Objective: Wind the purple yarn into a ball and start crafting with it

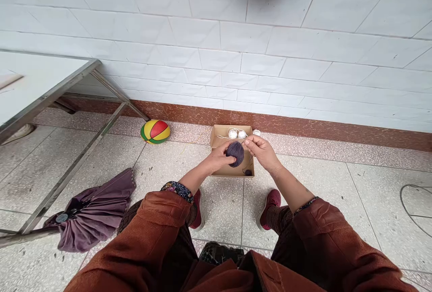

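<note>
A dark purple ball of yarn [235, 153] is gripped in my left hand [219, 159], its fingers and thumb wrapped around the side. Just to the right, my right hand [261, 151] pinches a strand of the yarn between thumb and fingertips, close to the top of the ball. Below both hands, an open cardboard box [215, 135] stands on the floor. Two white yarn balls [232, 133] lie in its far part, with loose white strands about them. A small dark ball [248, 172] sits in the near right corner of the box.
Another white ball [256, 132] lies beside the box near the wall. A striped ball [155, 131] rests on the floor to the left. Nearer are a purple folded umbrella [97, 211] and a metal-framed table [43, 89]. My red shoes [272, 204] flank the box.
</note>
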`<state>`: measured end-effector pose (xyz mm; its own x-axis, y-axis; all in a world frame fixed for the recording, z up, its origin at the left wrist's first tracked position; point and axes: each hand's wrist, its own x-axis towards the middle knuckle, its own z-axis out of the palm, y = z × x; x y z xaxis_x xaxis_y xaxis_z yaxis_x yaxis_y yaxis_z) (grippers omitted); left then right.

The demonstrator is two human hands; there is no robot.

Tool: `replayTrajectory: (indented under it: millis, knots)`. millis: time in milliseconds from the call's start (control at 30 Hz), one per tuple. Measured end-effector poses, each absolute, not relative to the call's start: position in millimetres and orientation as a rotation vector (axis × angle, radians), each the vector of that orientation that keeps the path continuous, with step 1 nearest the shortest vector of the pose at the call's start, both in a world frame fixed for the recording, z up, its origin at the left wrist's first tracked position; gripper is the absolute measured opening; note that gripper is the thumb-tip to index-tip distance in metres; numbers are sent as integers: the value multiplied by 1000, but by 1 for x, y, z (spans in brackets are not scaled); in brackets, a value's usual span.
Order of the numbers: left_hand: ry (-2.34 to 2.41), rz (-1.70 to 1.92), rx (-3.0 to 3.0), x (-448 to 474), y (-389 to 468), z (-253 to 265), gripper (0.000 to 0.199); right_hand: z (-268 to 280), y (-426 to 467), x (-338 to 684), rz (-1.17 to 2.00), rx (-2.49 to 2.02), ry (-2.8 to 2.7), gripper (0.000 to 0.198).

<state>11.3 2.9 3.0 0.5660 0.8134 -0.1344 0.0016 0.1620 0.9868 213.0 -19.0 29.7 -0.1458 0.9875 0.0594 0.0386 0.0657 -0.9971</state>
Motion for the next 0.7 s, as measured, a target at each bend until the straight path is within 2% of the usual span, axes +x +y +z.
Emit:
replayTrajectory:
  millis: [133,300,500,700]
  knots:
    - [599,658,1196,10,-5,8,82,19,-12,214,1108,-1219,-1373,39]
    - [464,722,900,10,-12,22,70,8,-11,209,1028,-1303,-1514,36]
    - [568,962,693,9,1,20,41,5,-16,202,897,-1261,-1779,26]
    - [804,1051,732,9,9,15,42,20,-30,196,1033,-1060,-1934,21]
